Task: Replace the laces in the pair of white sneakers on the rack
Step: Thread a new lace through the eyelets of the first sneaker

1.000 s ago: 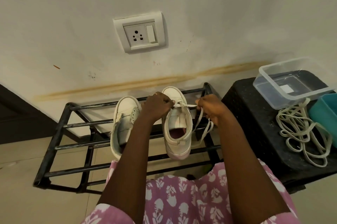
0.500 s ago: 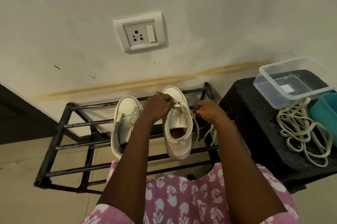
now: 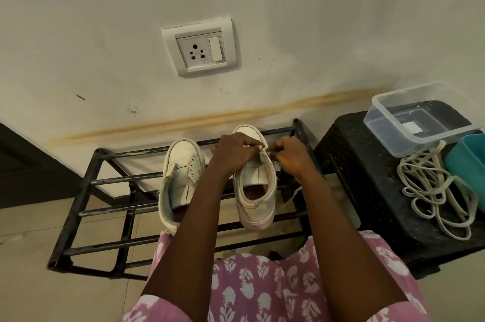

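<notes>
**Desk:** What's the setting?

**Me:** A stained cream wall with a socket, and a black metal rack against it.

**Desk:** Start at the fingers.

**Me:** My left hand has its fingers curled, pinching the lace at the top of the tongue. My right hand pinches the same lace just beside it, the two hands nearly touching. Both sit over the right sneaker, which rests toe to the wall on the rack bars. A loose tail of lace hangs off its right side. The left sneaker stands just beside it, with no lace that I can see. Further right, a black stool carries a heap of laces, a clear box and a teal tub.

**Desk:** What could go wrong?

**Me:** A hard tug could, I reckon, drag the right sneaker off those thin bars, since nothing pins it down. The hanging tail could snag a bar or slip out of its eyelet. My hands hide the eyelets, so a skipped hole would go unnoticed.

**Desk:** Any writing?

**Me:** None I can read. No logo shows on either sneaker. The clear box has a pale label on its base, too small to make out.
</notes>
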